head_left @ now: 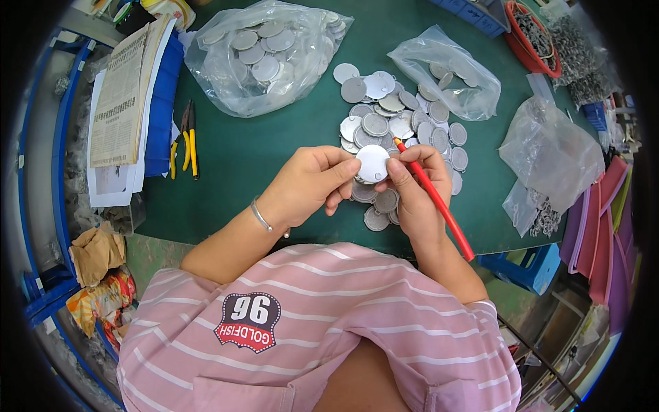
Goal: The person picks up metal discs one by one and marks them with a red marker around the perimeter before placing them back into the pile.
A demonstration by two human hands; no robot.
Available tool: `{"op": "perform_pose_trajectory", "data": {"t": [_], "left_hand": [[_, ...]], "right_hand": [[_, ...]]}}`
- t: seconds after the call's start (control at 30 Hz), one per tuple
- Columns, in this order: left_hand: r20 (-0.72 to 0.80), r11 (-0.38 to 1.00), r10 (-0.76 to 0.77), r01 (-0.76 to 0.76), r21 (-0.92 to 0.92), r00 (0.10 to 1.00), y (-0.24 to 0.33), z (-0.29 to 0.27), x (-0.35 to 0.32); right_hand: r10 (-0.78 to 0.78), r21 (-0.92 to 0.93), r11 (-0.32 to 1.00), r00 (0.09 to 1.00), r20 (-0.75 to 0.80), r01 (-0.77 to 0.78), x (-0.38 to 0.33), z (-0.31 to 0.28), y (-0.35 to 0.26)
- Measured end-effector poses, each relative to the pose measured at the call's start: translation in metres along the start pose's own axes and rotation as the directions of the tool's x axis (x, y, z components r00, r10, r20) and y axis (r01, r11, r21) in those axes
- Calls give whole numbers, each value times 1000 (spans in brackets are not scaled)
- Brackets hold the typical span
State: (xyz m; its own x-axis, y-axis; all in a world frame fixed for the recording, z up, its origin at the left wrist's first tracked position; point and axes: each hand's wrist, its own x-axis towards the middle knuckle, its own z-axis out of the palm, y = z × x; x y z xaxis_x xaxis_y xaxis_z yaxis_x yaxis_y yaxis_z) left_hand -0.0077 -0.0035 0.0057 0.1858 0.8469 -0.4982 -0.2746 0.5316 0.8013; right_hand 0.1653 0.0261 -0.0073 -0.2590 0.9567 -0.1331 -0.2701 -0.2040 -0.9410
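A round, pale metal disc [373, 163] with a small mark near its lower edge is held up between my two hands. My left hand [312, 180] pinches its left edge between thumb and fingers. At its right edge, my right hand [417, 189] grips it with the thumb, while a red pen-like tool [439, 204] with a yellowish tip lies across the same hand. The tool slants down to the right, its tip beside the disc. Behind and below the hands, a loose heap of similar grey discs [375, 124] is spread on the green tabletop [274, 141].
A clear bag of discs [269, 55] lies at the far left, a smaller clear bag [449, 72] beyond the heap. Yellow-handled pliers [189, 147] lie near newspapers [127, 96] on the left. A red basket [534, 38] of metal parts and a plastic bag [552, 147] are at right.
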Motion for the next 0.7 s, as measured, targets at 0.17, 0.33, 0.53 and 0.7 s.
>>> {"op": "perform_pose_trajectory", "data": {"t": [0.17,0.33,0.53,0.7], "left_hand": [[-44,993,93,-96,-75,995,-2,4,-2],[-422,721,316,-504,-475,850,22,-21,12],[-55,515,630,-364,776,774,5,-27,47],[-155,573,448,-150,805,880,-3,-22,72]], "right_hand": [[58,183,981,998,0,-57,0,-1,1],[31,152,988,1000,-6,-30,0,-8,1],[30,127,992,1000,-7,-29,-2,-6,-1],[22,87,996,1000,-17,-20,-5,-7,-5]]}}
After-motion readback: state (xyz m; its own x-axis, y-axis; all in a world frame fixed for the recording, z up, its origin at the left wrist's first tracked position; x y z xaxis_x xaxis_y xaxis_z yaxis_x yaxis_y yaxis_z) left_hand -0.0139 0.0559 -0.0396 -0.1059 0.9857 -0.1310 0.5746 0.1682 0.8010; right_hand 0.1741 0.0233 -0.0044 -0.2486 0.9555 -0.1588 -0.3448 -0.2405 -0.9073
